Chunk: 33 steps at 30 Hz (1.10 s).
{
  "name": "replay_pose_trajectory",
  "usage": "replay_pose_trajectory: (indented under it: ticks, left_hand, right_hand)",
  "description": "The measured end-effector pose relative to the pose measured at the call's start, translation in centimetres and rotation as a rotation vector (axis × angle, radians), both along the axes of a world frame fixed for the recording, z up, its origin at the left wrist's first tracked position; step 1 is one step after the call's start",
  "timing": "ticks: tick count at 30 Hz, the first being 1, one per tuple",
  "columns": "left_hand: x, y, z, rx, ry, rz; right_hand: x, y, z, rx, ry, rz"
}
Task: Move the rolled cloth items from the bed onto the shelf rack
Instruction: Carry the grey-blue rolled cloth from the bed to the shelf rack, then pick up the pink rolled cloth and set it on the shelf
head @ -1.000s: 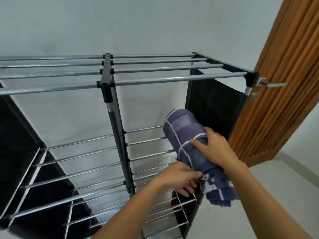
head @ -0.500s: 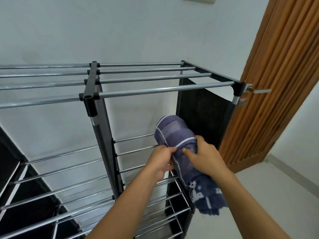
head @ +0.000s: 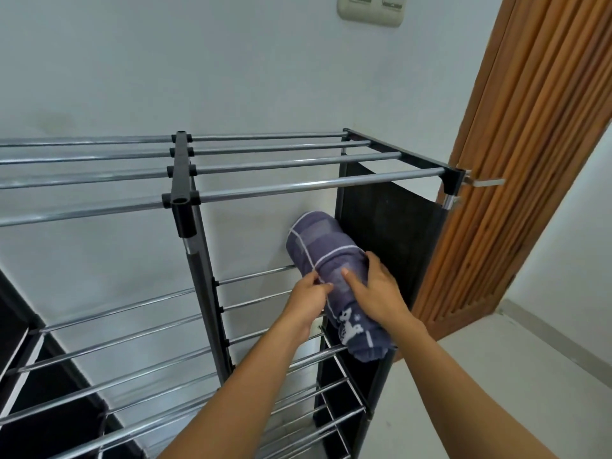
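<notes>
A rolled purple cloth (head: 323,246) with white stripes and a white pattern lies lengthwise on the second tier of the shelf rack (head: 180,207), in its right bay beside the black side panel. The near end of the roll overhangs the front rail. My right hand (head: 377,293) grips the roll from the right, thumb on top. On the left side of the roll, my left hand (head: 306,301) pinches the fabric at a white stripe. The rack has chrome rails and black posts. The bed is out of view.
A white wall stands behind the rack, with a light switch plate (head: 371,9) up high. A slatted wooden door (head: 516,160) with a metal handle (head: 486,182) stands close to the rack's right end. Lower tiers and a pale floor (head: 480,376) lie below.
The roll has gone further back onto the second tier. My left hand came up from under the roll to pinch its left side. The view has tilted upward.
</notes>
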State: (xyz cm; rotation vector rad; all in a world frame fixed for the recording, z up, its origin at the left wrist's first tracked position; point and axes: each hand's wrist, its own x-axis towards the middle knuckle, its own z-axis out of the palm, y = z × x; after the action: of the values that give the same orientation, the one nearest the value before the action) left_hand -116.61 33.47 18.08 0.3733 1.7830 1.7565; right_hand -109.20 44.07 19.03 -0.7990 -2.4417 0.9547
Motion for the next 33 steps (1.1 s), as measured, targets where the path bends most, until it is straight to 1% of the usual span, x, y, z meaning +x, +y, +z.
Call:
replay_pose_trajectory:
  ticks: [1,3,4,5,7,9,10,11,12,13,15,16,18,21,23,25,26,27,29,30,31,33]
  left_hand:
    - [0.1,-0.2,-0.3,-0.029,0.054,0.006]
    - [0.6,-0.5,-1.1,-0.145,0.249,0.058]
    - [1.1,-0.8,-1.4,-0.166,0.363,0.102]
    - [2.1,-1.3,-1.5,-0.154,0.476,0.148]
    - [4.7,-2.0,-1.4,-0.038,0.644,0.195]
    - [7.7,-2.2,-1.6,0.082,0.699,0.121]
    - [9.3,-2.0,-2.1,0.104,0.720,0.024]
    - [11.1,-1.6,-2.7,0.092,0.743,-0.116]
    - [13.0,-0.9,-3.7,0.049,0.763,-0.302]
    - [14.9,-0.1,-4.8,-0.026,0.792,-0.522]
    - [18.8,1.6,-7.2,-0.274,0.842,-0.974]
    - [20.7,2.3,-8.3,-0.384,0.862,-1.149]
    - [24.6,3.5,-10.3,-0.498,0.911,-1.364]
    - [31.9,4.1,-12.0,-0.539,0.952,-1.568]
    - [38.1,3.4,-12.6,-0.501,0.902,-1.677]
    - [44.7,1.5,-12.8,-0.432,0.744,-1.749]
    - [48.0,0.1,-13.0,-0.418,0.613,-1.771]
    - [51.3,-1.4,-13.1,-0.432,0.439,-1.780]
    - [57.7,-4.9,-13.5,-0.506,0.065,-1.764]
    - [60.8,-6.4,-13.8,-0.547,-0.062,-1.761]
    - [63.9,-7.9,-14.1,-0.589,-0.125,-1.774]
    - [69.9,-10.8,-14.1,-0.647,-0.111,-1.824]
  right_hand:
    - [0.5,-0.2,0.0,0.010,0.021,-0.010]
    - [2.3,-0.7,-0.1,0.008,0.069,-0.034]
    - [3.6,-0.9,-0.2,-0.011,0.094,-0.047]
    - [5.2,-1.0,-0.7,-0.050,0.114,-0.063]
    - [9.4,-1.6,-2.3,-0.144,0.128,-0.103]
    - [13.9,-2.2,-5.0,-0.242,0.096,-0.184]
    - [16.2,-2.4,-6.6,-0.304,0.071,-0.249]
    - [18.7,-2.7,-8.2,-0.370,0.037,-0.319]
    - [21.2,-2.9,-9.7,-0.431,0.008,-0.391]
    - [23.8,-3.2,-11.0,-0.483,-0.009,-0.469]
    - [29.3,-3.9,-12.7,-0.537,-0.015,-0.614]
    - [32.0,-4.4,-13.1,-0.545,-0.018,-0.680]
    - [37.6,-6.1,-13.4,-0.548,-0.030,-0.809]
    - [46.2,-10.3,-13.7,-0.555,-0.032,-0.980]
    - [52.1,-14.7,-14.5,-0.588,-0.007,-1.108]
    - [57.7,-20.5,-15.4,-0.635,0.047,-1.249]
    - [60.4,-23.7,-16.0,-0.671,0.085,-1.322]
    - [63.0,-27.0,-16.6,-0.718,0.133,-1.400]
    - [67.9,-33.4,-17.3,-0.782,0.255,-1.559]
    - [70.2,-36.4,-17.5,-0.789,0.318,-1.639]
    - [72.4,-39.2,-17.6,-0.787,0.381,-1.719]
    - [76.0,-44.1,-16.8,-0.750,0.477,-1.883]
